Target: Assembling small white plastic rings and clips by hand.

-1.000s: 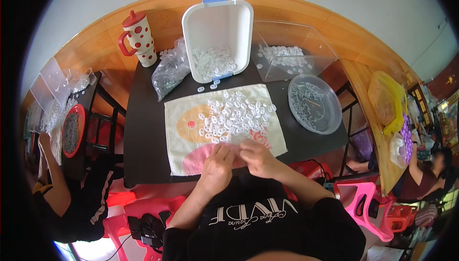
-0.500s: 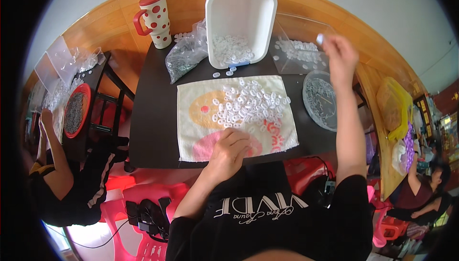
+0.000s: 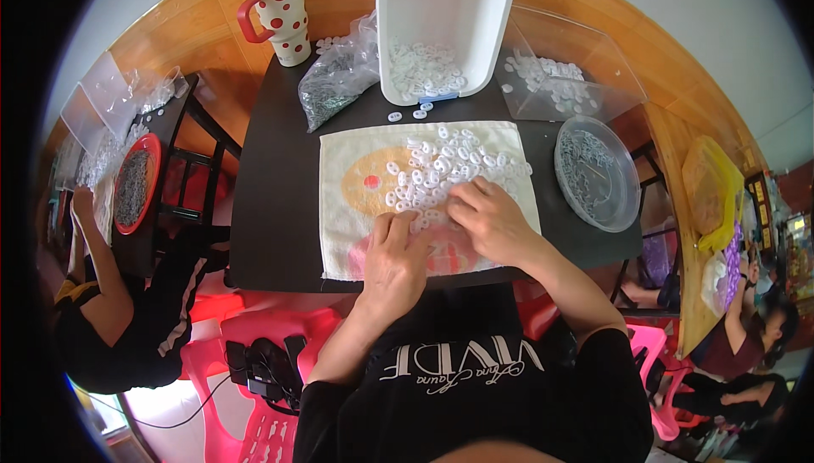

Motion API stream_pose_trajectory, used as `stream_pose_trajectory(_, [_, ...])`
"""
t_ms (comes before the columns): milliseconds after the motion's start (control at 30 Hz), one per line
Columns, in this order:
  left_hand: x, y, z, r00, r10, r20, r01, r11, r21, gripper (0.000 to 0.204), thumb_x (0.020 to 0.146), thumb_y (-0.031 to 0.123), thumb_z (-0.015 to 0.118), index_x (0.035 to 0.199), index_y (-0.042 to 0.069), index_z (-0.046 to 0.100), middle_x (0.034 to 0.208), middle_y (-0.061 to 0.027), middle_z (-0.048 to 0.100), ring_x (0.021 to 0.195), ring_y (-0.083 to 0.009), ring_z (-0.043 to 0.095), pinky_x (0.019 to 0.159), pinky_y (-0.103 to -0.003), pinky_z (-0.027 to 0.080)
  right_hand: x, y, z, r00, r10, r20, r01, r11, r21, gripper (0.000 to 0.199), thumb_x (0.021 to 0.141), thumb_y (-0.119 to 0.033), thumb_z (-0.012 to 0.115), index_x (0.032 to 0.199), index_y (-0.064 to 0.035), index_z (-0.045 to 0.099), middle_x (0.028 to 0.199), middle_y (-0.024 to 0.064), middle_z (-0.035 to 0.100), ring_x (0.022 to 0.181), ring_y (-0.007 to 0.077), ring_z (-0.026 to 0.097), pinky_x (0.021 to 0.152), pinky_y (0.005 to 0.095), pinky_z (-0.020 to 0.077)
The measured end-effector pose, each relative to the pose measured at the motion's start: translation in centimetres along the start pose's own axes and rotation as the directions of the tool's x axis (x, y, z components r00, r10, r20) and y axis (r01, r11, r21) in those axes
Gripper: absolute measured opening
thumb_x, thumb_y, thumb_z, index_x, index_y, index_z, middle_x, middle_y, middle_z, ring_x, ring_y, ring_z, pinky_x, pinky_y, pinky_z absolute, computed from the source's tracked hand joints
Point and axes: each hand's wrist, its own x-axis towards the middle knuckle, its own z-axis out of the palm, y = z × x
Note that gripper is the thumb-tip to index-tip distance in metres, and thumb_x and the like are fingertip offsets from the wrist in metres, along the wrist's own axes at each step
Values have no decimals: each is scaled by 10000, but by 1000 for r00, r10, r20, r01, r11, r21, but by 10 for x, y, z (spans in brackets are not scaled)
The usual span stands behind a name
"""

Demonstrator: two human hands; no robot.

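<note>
A pile of small white oval plastic pieces point(image 3: 445, 158) with two holes each lies on a cream towel point(image 3: 339, 247) with printed shapes. At the pile's near edge, my left hand point(image 3: 394, 261) has its fingers curled in; whatever lies under them is hidden. My right hand point(image 3: 498, 224) reaches into the near right of the pile, its thumb and fingers bent together at the pieces. Its fingertips are too covered to show what they grip. A white piece or two shows in the gap between both hands.
Behind the towel stand a white bin point(image 3: 445, 35) with white pieces, a bag of small metallic parts point(image 3: 339, 81) and a dotted tumbler point(image 3: 282, 18). To the right are a clear box point(image 3: 585, 81) and a round tub point(image 3: 598, 175). Another person's arm point(image 3: 97, 238) works at far left.
My right hand has come down from the clear box at the right to the pile, without the white piece it held up. My left hand stays near the towel's front. The view has shifted slightly.
</note>
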Motion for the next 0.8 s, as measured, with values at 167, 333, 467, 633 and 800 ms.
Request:
stream_pose_trajectory(167, [-2,-5,0,999,-47,-9,46,998,-47,243,724,-25,717,966,-15,692,1136,-193,597,1028,-390,539,835,-445,486,-30,13,-20,993,109,-36,-90,938,336,193,734,60,661,916,-5,673,1031,107,648,902,303,611,781,376,503])
stream_pose_trajectory(333, [1,-3,4,998,-61,-12,61,996,-61,234,733,-29,711,965,-25,691,1139,-193,601,1045,-391,540,853,-448,485,-30,14,-22,970,207,-128,-162,941,298,150,757,72,661,890,4,668,948,100,659,861,290,622,751,366,511])
stream_pose_trajectory(467, [3,0,4,998,-56,-12,55,997,-45,238,737,-32,710,974,-18,695,1134,-185,608,1041,-387,545,851,-443,486,-20,12,-6,986,93,-142,-60,974,221,193,723,76,657,893,-16,667,933,84,654,809,288,600,726,373,498])
stream_pose_trajectory(633, [1,4,4,998,-64,-19,64,997,-36,245,735,-33,711,978,-11,699,1129,-171,613,1024,-373,550,836,-441,488,-5,15,-1,1000,1,-26,2,994,110,247,682,73,659,903,-38,666,901,70,653,778,284,580,710,371,486])
stream_pose_trajectory(800, [4,5,3,997,-62,-42,56,990,-133,250,733,-41,715,980,-2,705,1070,-151,641,974,-349,574,786,-413,504,-8,17,2,970,193,-147,-121,911,394,211,741,110,660,903,-23,674,833,80,678,760,255,635,699,332,509])
